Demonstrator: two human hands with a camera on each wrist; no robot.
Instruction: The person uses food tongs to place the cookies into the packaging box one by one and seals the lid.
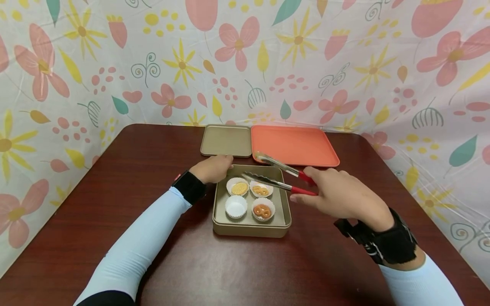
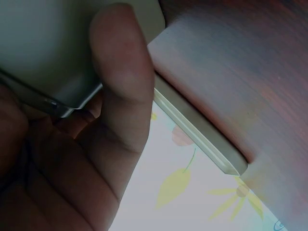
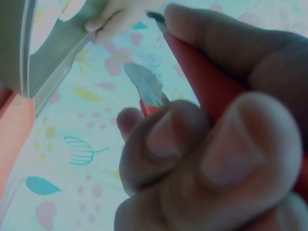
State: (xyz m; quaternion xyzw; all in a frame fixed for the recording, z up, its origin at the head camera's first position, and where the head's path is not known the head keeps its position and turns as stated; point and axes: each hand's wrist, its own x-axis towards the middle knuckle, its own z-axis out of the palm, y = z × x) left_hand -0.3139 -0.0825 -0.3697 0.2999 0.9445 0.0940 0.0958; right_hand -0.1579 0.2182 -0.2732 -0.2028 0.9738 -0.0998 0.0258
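Note:
A gold rectangular tin (image 1: 251,230) stands on the table with several white paper cups inside. One cup holds yellow round crackers (image 1: 239,188), and two hold pretzels (image 1: 262,211). The front left paper cup (image 1: 235,207) shows only its white inside. At the tin's back left corner, my left hand (image 1: 214,168) grips the wall; in the left wrist view the thumb (image 2: 122,62) lies along its outside. My right hand (image 1: 340,191) holds red-handled metal tongs (image 1: 268,182) above the tin's back right part. Their arms are spread, with nothing between the tips.
Behind the tin lie a shallow gold tray or lid (image 1: 226,141) and an orange tray (image 1: 294,146), side by side. The dark wooden table (image 1: 172,263) ends at a flower-patterned cloth (image 1: 237,80) at the back and sides.

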